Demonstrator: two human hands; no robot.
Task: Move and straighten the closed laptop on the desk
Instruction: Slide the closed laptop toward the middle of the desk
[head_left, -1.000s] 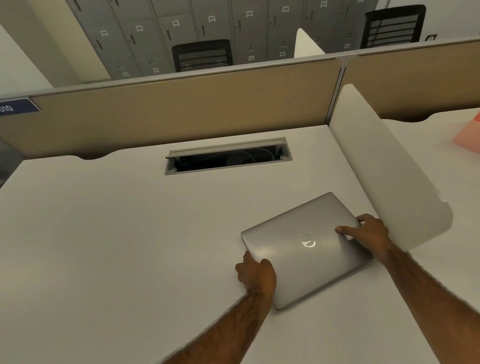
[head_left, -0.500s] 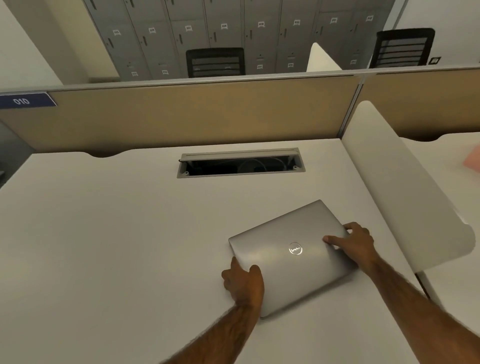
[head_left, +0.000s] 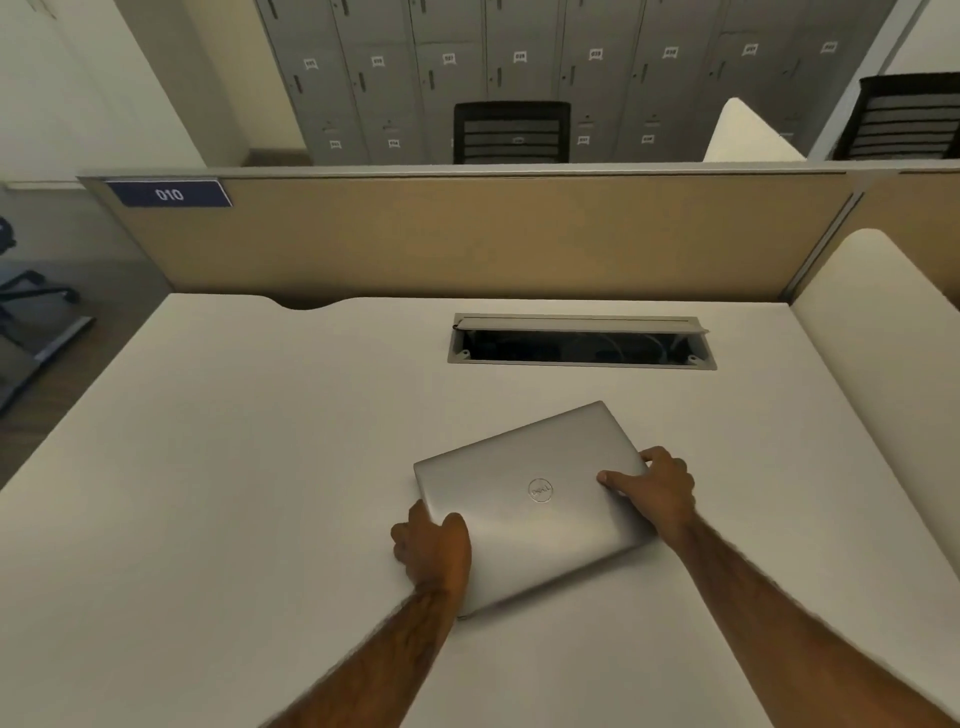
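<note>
A closed silver laptop (head_left: 530, 499) lies flat on the white desk (head_left: 208, 467), turned at an angle so its far corner points toward the back right. My left hand (head_left: 434, 545) grips its near-left edge, thumb on the lid. My right hand (head_left: 657, 491) holds the right edge, with the thumb resting on the lid and the fingers curled over the side. The round logo on the lid sits between both hands.
An open cable tray (head_left: 579, 343) is recessed in the desk behind the laptop. A tan partition (head_left: 467, 234) with a blue "010" label (head_left: 169, 194) closes the back. A white curved divider (head_left: 883, 332) borders the right side. Chairs and lockers stand beyond.
The laptop has slid to the left across the desk, away from the white divider, with both hands on it. My view has also shifted left and down.
</note>
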